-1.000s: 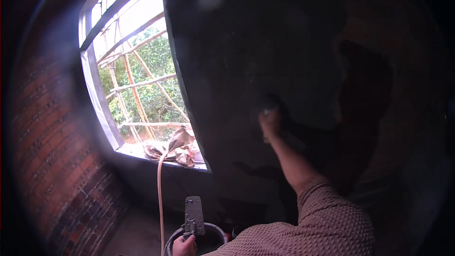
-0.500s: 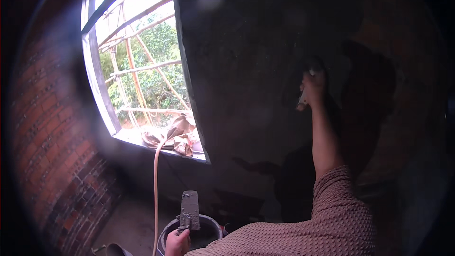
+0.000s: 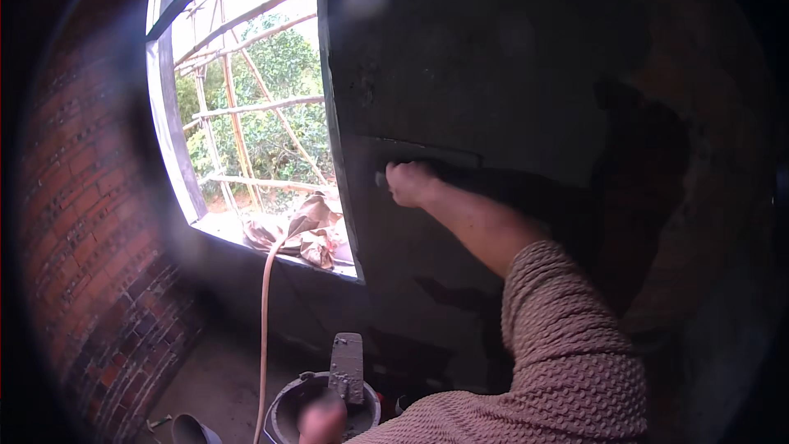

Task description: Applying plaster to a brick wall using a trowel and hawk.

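Observation:
My right hand (image 3: pixel 408 185) is closed on a trowel (image 3: pixel 436 156), whose dark blade lies against the dark grey plastered wall (image 3: pixel 493 49), just right of the window opening. My left hand (image 3: pixel 320 418), blurred at the lower edge, grips a second, rectangular trowel (image 3: pixel 347 362) smeared with grey mortar. It holds that trowel upright over a grey bucket (image 3: pixel 288 407). My patterned right sleeve covers part of the lower view.
The bright window (image 3: pixel 255 82) shows pole scaffolding and trees outside, with crumpled brown material (image 3: pixel 316 242) on its sill. A pale hose (image 3: pixel 265 337) hangs from there to the floor. A curved-looking brick wall (image 3: pixel 86 214) stands left; another container (image 3: pixel 196 430) sits lower left.
My right hand first moved up and right, then swung left and down toward the window edge. My left hand still holds its trowel low. The view has shifted slightly.

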